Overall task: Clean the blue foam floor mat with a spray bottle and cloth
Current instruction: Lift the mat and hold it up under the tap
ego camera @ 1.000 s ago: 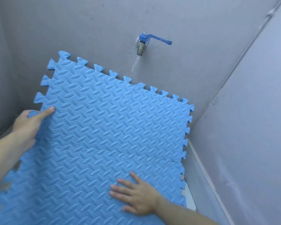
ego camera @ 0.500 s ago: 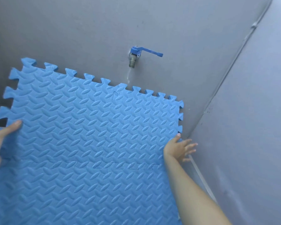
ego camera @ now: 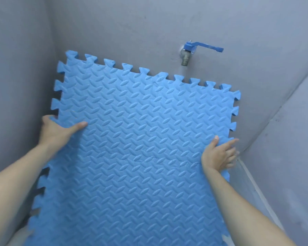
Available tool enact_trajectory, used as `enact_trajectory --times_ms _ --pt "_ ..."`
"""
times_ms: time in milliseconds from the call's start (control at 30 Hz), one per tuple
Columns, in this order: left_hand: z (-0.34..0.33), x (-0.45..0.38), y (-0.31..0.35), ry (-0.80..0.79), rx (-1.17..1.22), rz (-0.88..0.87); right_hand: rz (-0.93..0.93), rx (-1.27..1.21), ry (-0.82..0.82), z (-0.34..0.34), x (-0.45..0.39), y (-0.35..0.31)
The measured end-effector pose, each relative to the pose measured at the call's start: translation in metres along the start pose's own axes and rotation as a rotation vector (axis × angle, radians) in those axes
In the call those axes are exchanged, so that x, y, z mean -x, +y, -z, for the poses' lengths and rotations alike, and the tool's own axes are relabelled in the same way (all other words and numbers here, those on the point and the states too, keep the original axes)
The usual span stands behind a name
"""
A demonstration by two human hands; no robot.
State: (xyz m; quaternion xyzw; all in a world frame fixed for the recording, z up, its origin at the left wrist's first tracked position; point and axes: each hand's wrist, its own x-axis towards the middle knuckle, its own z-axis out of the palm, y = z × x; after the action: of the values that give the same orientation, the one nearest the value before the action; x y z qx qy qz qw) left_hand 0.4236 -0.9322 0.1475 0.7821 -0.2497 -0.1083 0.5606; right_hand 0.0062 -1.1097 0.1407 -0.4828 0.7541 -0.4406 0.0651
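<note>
Blue foam is filling most of the view: the mat [ego camera: 135,148] is standing tilted with its top edge leaning against the grey wall [ego camera: 132,23], in a corner between two side walls. On the left, the left hand [ego camera: 58,129] is gripping the mat's toothed side edge, its thumb lying flat across the front face and its fingers wrapping out of sight behind, with the forearm reaching up from the lower left. On the right, the right hand [ego camera: 219,156] is sitting at the opposite edge, thumb on the front face, fingers [ego camera: 231,144] stretching straight and slightly spread past the edge rather than curling around it; that forearm is rising from the lower right. Between both hands the mat's surface is showing a raised diamond-plate pattern of short oval ridges, and its border is cut in interlocking puzzle tabs. Above the right fingers, a metal tap [ego camera: 186,58] with a blue lever handle [ego camera: 205,47] is projecting from the wall.
</note>
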Motion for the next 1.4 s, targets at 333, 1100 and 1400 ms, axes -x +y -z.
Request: enact_trajectory --times_ms 333,1100,1400 --pt "-0.022 0.024 0.024 -0.025 -0.022 -0.014 0.470 0.064 -0.083 -0.021 0.014 -0.067" --pt "-0.023 0.045 0.036 -0.072 -0.044 0.065 0.779 0.329 -0.539 0.035 -0.010 -0.136" --pt "-0.017 0.048 0.035 -0.092 -0.053 0.099 0.744 -0.217 -0.109 0.090 -0.009 -0.204"
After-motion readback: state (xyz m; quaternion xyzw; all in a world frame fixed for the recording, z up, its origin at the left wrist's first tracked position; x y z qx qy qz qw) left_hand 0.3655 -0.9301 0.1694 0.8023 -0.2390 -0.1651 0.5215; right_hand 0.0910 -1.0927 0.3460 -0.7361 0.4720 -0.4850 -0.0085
